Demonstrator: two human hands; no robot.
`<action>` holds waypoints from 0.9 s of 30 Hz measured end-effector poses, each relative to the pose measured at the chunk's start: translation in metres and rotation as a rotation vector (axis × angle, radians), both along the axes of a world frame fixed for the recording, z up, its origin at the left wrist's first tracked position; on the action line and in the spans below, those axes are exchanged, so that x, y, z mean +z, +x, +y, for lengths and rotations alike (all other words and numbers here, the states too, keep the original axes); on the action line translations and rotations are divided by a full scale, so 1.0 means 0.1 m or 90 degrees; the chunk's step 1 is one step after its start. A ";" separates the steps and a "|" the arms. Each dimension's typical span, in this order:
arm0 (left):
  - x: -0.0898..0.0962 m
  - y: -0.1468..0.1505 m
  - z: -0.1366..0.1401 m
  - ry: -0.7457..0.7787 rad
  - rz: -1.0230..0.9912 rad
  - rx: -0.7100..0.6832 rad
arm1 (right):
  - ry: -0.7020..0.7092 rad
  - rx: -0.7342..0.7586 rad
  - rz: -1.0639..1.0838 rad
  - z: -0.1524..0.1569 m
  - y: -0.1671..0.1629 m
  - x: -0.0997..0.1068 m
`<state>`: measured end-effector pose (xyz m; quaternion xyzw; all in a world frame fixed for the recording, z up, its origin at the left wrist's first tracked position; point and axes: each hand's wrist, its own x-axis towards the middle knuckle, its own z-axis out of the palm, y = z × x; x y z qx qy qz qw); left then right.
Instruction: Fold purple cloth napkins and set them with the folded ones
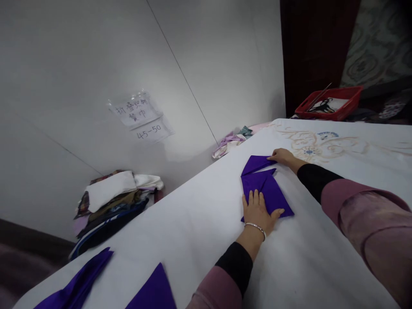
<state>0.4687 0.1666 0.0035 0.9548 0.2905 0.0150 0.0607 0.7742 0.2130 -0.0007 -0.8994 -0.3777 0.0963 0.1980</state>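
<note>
A purple cloth napkin [274,194], partly folded, lies on the white-covered table [199,223]. My left hand [259,213] rests flat on its near part with fingers spread and thumb out, and a silver bracelet circles that wrist. At the far side, my right hand [283,157] has the tip of an upper flap pinched between thumb and fingers. A narrow gap shows between that flap and the lower layer. Two more folded purple napkins lie at the near left: a slim gathered one [80,281] and a pointed one [153,289], cut off by the frame.
Stacked folded clothes [112,201] stand beside the table along the wall, with a smaller cloth heap [229,143] farther on. A red basket [349,103] holding black hangers sits beyond the far edge. Handwritten paper signs [141,113] hang on the wall.
</note>
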 end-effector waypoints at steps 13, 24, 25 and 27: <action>0.00 -0.05 0.06 0.013 -0.015 0.000 | 0.036 -0.022 -0.016 -0.11 -0.14 0.07; 0.11 -0.89 -0.16 0.034 -0.137 -0.049 | 0.224 0.137 -0.030 -0.91 -0.75 0.06; 0.08 -1.05 -0.24 0.035 -0.146 -0.045 | 0.233 0.153 -0.023 -1.02 -0.86 0.05; -0.03 -1.39 -0.42 0.049 -0.166 -0.054 | 0.254 0.201 -0.024 -1.24 -1.11 0.04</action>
